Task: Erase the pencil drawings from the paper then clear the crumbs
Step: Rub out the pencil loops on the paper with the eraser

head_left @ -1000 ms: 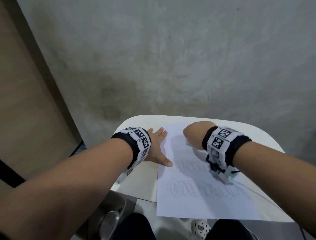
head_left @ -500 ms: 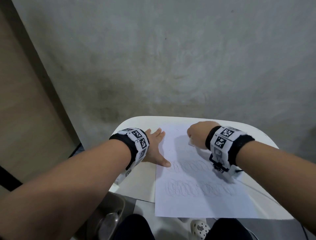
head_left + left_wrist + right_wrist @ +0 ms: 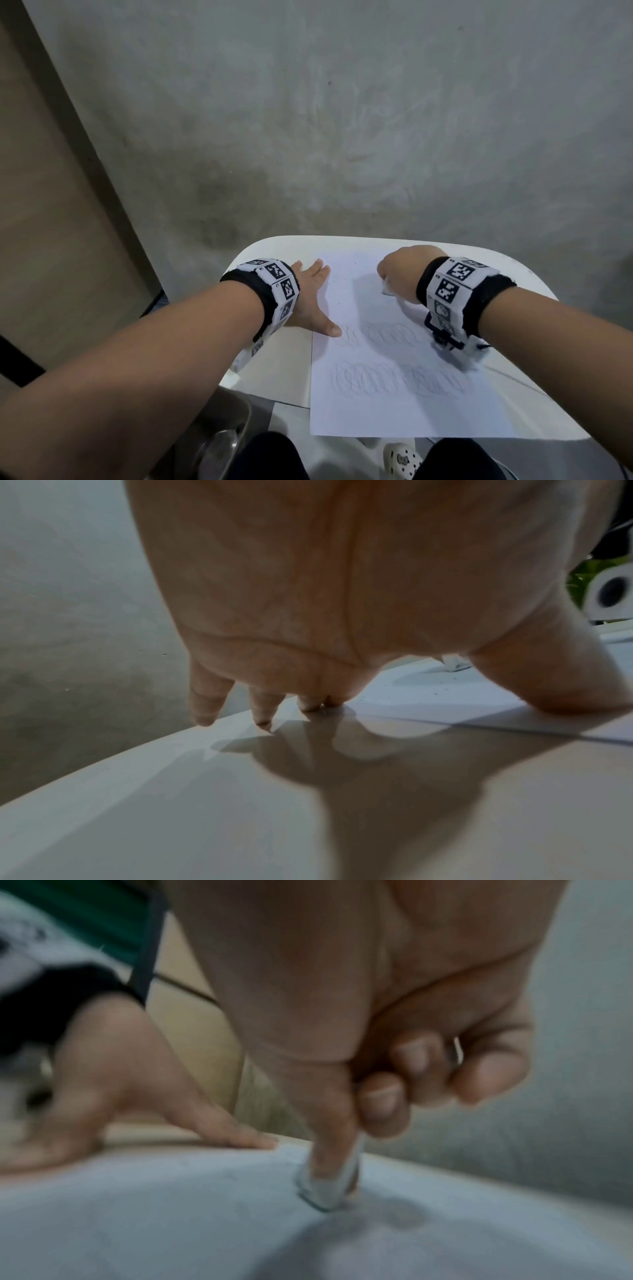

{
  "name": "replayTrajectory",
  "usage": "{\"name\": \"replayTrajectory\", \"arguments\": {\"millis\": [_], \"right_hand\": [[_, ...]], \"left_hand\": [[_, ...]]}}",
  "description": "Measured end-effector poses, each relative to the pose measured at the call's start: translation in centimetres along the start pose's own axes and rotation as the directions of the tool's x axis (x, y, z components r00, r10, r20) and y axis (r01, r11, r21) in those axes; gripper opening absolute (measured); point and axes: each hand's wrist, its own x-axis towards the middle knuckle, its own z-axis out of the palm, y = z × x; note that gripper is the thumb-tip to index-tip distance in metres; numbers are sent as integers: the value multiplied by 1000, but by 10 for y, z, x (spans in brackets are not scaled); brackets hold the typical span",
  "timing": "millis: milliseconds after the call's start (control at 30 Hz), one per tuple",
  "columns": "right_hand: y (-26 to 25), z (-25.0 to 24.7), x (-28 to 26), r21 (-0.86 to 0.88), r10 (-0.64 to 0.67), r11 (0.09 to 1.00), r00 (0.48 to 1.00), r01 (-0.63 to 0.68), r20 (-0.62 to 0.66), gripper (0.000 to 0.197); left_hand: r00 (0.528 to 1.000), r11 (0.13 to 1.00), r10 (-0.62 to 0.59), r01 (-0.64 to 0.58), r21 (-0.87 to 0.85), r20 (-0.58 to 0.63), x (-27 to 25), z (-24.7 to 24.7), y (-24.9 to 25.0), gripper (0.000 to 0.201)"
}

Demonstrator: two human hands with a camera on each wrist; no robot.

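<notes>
A white sheet of paper point(image 3: 394, 404) lies on the small white table point(image 3: 274, 370), with two rows of looping pencil scribbles point(image 3: 397, 378) across its near half. My left hand point(image 3: 313, 301) lies flat with spread fingers at the paper's left edge, thumb point(image 3: 561, 680) pressing on the sheet. My right hand point(image 3: 397, 277) pinches a white eraser point(image 3: 329, 1188) between thumb and forefinger, its tip pressed on the paper's upper part. Tiny dark crumbs point(image 3: 441, 688) dot the sheet near the eraser point(image 3: 453, 662).
A grey concrete wall point(image 3: 342, 120) rises just behind the table's rounded far edge. A beige panel point(image 3: 51, 205) stands at the left. Below the near edge are my dark trousers point(image 3: 270, 455), a white clog point(image 3: 402, 459) and a metal chair part point(image 3: 219, 445).
My right hand with the eraser has shifted slightly right and back along the top of the paper. The left hand keeps its place on the sheet's edge.
</notes>
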Motion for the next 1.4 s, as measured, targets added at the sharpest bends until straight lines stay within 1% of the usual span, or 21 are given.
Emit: {"name": "replayTrajectory", "arguments": {"millis": [67,133,200,267,333,400,467,500,567,633,700,767,833,900,967,1067,1133,1233,1300,1333,1400], "right_hand": [[-13,5,-3,-61,-68,996,997,65,-42,10],[-25,8,-6,-57,-167,984,986,167,-6,10],[-10,4,-1,8,-91,996,996,90,26,13],[0,2,0,-35,-5,999,1000,6,15,14],[-9,6,-1,-55,-52,997,999,52,-10,14],[-13,9,-1,27,-101,995,995,100,23,16],[2,4,2,95,-30,995,998,24,62,19],[8,0,5,68,7,998,999,-11,53,20],[0,1,9,28,-20,999,1000,20,9,17],[-13,2,12,46,-74,996,997,72,26,16],[-6,-2,16,77,-9,997,1000,7,29,18],[0,-5,20,51,31,998,999,-32,23,21],[-11,-4,19,38,-15,999,999,13,34,15],[-19,-1,20,110,-42,993,999,39,28,22],[-12,-3,23,157,5,988,1000,-9,26,21],[-11,-3,30,95,10,995,1000,-12,18,12],[-17,-3,29,125,-8,992,1000,6,16,15],[-2,-5,30,194,41,980,999,-41,7,17],[10,-2,31,313,63,948,998,-56,-10,16],[15,-1,30,447,62,893,998,-45,-23,14],[25,0,23,737,63,675,997,-14,-38,13]], "left_hand": [[1000,1000,-5,5,5,9,1,1,0,125],[1000,1000,-7,7,16,9,1,0,0,125],[1000,1000,-1,1,13,8,0,-1,1,124],[1000,1000,-3,3,11,8,0,-1,1,124],[1000,1000,-5,5,6,13,2,1,-1,126],[1000,1000,-4,4,4,7,3,1,-2,126],[1000,1000,-1,1,0,13,2,0,-1,126],[1000,1000,-4,4,-1,14,2,-1,-1,125],[1000,1000,-5,5,-3,20,2,-1,0,125],[1000,1000,-7,7,0,16,3,-1,-1,126],[1000,1000,0,0,-8,22,3,0,-1,127],[1000,1000,-4,4,-5,25,3,-1,-1,126],[1000,1000,-6,6,3,28,3,-1,0,126],[1000,1000,-4,4,9,23,4,-1,0,126],[1000,1000,3,-3,0,23,3,-1,-1,126],[1000,1000,1,-1,-1,21,4,0,-1,126],[1000,1000,2,-2,0,18,4,0,-2,127],[1000,1000,10,-10,-6,13,1,-1,-1,126],[1000,1000,12,-12,14,10,-1,-2,-3,127],[1000,1000,16,-16,25,12,-2,-2,-5,127],[999,999,25,-26,40,26,-7,-3,-11,126]]}}
